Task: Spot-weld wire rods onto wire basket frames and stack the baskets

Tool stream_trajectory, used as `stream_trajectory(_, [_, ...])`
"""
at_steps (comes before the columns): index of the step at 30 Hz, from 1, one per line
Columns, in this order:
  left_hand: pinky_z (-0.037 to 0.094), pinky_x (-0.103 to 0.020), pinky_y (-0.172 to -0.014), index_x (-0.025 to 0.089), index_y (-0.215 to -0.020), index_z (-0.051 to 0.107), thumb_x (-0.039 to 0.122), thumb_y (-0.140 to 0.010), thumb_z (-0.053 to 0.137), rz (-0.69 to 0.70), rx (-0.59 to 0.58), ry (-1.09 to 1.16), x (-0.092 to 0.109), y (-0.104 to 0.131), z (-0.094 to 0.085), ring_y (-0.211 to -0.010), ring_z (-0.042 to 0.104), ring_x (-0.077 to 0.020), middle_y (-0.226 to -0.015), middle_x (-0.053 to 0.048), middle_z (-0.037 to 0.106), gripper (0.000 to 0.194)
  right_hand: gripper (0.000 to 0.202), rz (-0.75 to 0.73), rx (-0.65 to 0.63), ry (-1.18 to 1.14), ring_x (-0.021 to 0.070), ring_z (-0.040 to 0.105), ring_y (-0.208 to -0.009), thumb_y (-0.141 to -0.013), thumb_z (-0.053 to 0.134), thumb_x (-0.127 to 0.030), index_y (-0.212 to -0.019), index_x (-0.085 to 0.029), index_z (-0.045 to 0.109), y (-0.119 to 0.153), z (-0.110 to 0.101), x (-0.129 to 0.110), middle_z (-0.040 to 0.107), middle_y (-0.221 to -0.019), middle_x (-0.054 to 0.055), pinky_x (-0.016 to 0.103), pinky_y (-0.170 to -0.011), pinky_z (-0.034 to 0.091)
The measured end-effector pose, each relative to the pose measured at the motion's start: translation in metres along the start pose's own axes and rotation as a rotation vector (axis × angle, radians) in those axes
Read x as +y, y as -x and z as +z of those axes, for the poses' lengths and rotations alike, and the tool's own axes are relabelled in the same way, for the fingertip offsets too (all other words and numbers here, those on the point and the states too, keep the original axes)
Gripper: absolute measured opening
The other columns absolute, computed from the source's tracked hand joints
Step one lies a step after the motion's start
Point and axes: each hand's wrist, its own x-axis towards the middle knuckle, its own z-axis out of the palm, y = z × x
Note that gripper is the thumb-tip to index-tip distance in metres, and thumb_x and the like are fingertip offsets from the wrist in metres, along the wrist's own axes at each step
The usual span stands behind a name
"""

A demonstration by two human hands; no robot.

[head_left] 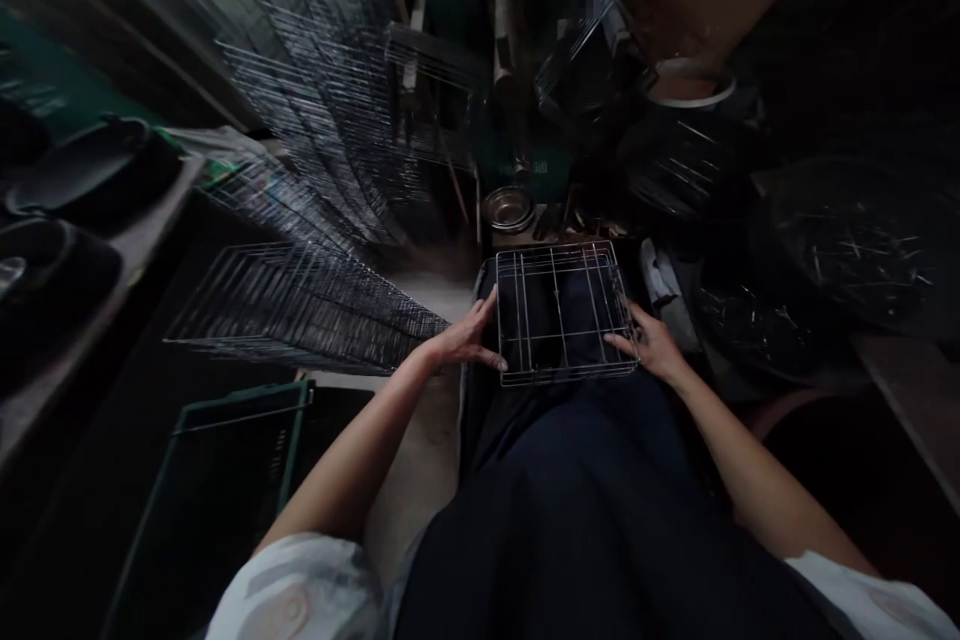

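Observation:
A rectangular wire basket (555, 333) of thin metal rods rests over my lap, its grid side facing up toward me. My left hand (471, 338) grips its left edge, thumb at the near corner and fingers along the side. On the opposite side my right hand (651, 345) holds the right edge, with a finger laid over the wires near the front. The undersides of both hands are hidden. Dark cloth of my apron (570, 500) shows through and below the wires.
Stacked wire baskets (300, 310) stand close on my left, rising toward the back. A green crate (225, 460) sits lower left. Ahead are small metal bowls (510, 208). Dark tubs with loose metal pieces (765, 320) lie to the right, below a round bucket (690, 85).

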Motion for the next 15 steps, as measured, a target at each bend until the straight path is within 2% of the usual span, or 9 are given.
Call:
stream_trajectory(3, [0.019, -0.059, -0.121, 0.014, -0.158, 0.008, 0.060, -0.049, 0.089, -0.003, 0.005, 0.019, 0.003, 0.003, 0.001, -0.150, 0.017, -0.0437, -0.164, -0.021, 0.018, 0.143, 0.076, -0.024, 0.048, -0.064, 0.0297, 0.057, -0.123, -0.085, 0.072, -0.051, -0.148, -0.017, 0.046, 0.006, 0.007, -0.001, 0.058, -0.137, 0.010, 0.043, -0.107, 0.045])
stream_trajectory(6, [0.017, -0.059, -0.121, 0.013, -0.158, 0.009, 0.059, -0.051, 0.088, 0.002, 0.004, 0.021, 0.005, 0.009, 0.004, -0.151, 0.015, -0.0433, -0.164, -0.022, 0.017, 0.141, 0.075, -0.051, 0.054, -0.086, 0.0298, 0.054, -0.125, -0.085, 0.072, -0.051, -0.148, -0.018, 0.047, 0.013, 0.009, -0.004, 0.055, -0.140, 0.010, 0.043, -0.109, 0.043])
stream_trajectory(12, [0.022, -0.058, -0.120, 0.017, -0.158, 0.007, 0.056, -0.054, 0.088, -0.020, -0.017, -0.045, 0.011, 0.018, 0.008, -0.148, 0.023, -0.0416, -0.163, -0.022, 0.017, 0.138, 0.072, -0.049, 0.043, 0.037, 0.0279, 0.062, -0.095, -0.089, 0.068, -0.053, -0.149, -0.021, 0.046, 0.039, 0.001, -0.021, 0.061, -0.114, 0.010, 0.043, -0.090, 0.053])
stream_trajectory(15, [0.023, -0.058, -0.120, 0.017, -0.158, 0.008, 0.053, -0.053, 0.090, -0.031, -0.022, -0.043, 0.013, 0.016, 0.009, -0.148, 0.024, -0.0415, -0.162, -0.023, 0.019, 0.138, 0.068, -0.047, -0.010, 0.043, 0.0273, 0.060, -0.099, -0.091, 0.065, -0.053, -0.150, -0.026, 0.044, 0.055, -0.004, -0.028, 0.057, -0.114, 0.009, 0.042, -0.089, 0.052])
